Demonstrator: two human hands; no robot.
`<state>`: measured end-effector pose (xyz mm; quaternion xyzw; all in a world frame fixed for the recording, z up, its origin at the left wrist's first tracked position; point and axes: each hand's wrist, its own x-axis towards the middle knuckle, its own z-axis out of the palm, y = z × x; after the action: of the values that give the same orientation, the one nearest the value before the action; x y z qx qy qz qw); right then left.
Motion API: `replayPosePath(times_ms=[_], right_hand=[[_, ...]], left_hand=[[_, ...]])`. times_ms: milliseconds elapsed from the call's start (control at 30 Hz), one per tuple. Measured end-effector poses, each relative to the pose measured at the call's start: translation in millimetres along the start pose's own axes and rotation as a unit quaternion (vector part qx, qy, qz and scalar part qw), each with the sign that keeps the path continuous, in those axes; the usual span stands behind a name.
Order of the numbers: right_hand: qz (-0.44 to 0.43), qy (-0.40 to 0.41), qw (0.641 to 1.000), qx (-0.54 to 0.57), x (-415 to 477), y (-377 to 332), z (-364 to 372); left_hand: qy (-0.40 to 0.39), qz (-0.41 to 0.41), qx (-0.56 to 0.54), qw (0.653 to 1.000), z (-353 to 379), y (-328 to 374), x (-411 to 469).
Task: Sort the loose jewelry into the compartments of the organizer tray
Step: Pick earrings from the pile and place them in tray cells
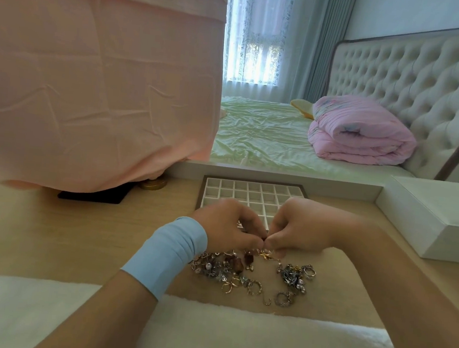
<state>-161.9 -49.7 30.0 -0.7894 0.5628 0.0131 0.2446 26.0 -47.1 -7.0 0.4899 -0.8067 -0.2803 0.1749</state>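
A white organizer tray [251,194] with a grid of small square compartments lies on the wooden table ahead of me. Loose jewelry lies in two heaps in front of it: a larger heap [224,270] with rings, brown stones and pearls, and a smaller silver heap [294,277]. My left hand [229,224] and my right hand [299,226] meet fingertip to fingertip above the heaps, over the tray's near edge. Together they pinch a small piece of jewelry, mostly hidden by the fingers. A gold piece [267,254] lies just below them. A light blue band wraps my left wrist.
A pink cloth [97,77] drapes a big object at the left, above a black item [94,196] and a gold lid [153,184]. A white box [437,219] stands at the right. A white fluffy cover [179,334] lies along the near edge. A bed lies beyond.
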Motion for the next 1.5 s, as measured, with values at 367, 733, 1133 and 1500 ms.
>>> replayPosePath(times_ms=[367, 733, 1133, 1500], right_hand=[[-0.070, 0.209, 0.937, 0.271, 25.5, 7.4, 14.6], [-0.039, 0.214, 0.856, 0.469, 36.9, 0.6, 26.5], [-0.086, 0.259, 0.915, 0.296, 26.2, 0.3, 11.9], [-0.074, 0.195, 0.977, 0.053, 35.6, 26.3, 12.9]], left_hand=[[0.155, -0.054, -0.238, 0.957, -2.9, -10.3, 5.5], [0.194, -0.109, -0.509, 0.832, 1.0, -12.7, 10.7], [0.211, -0.090, -0.518, 0.824, 1.2, -9.5, 9.6], [0.222, -0.054, -0.053, 0.972, 14.9, -22.1, 12.4]])
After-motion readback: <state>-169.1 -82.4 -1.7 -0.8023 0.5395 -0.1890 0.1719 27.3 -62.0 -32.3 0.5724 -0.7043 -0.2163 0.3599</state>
